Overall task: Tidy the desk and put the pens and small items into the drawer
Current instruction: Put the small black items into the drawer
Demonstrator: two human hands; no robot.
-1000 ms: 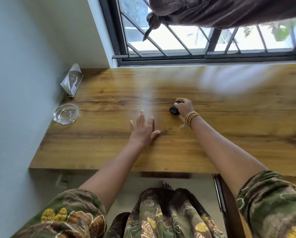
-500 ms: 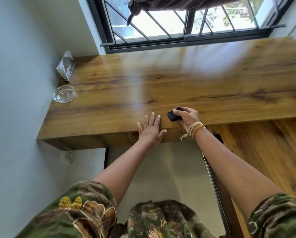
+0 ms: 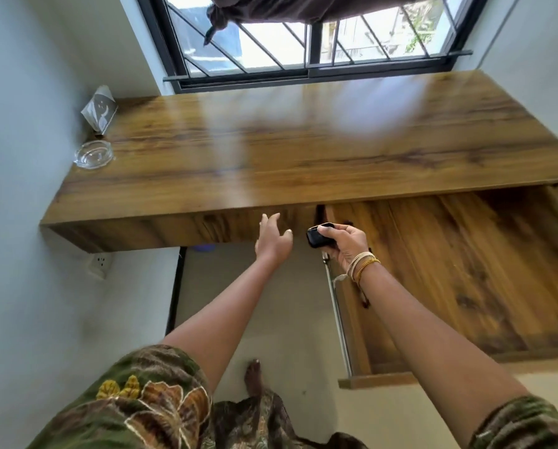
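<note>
Right hand [image 3: 347, 243] grips black case [image 3: 319, 237] over open drawer [image 3: 465, 270]; left hand [image 3: 273, 243] empty.

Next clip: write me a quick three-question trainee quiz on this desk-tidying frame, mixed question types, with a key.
1. True or false: the drawer is pulled open.
2. Which hand holds the small black item? A) left hand B) right hand C) neither
3. Fill in: the glass ashtray sits near the desk's far ____ corner, in front of a tilted clear stand.

Key: 1 true. 2 B; the left hand is open and empty in front of the desk's front edge. 3 left.
</note>
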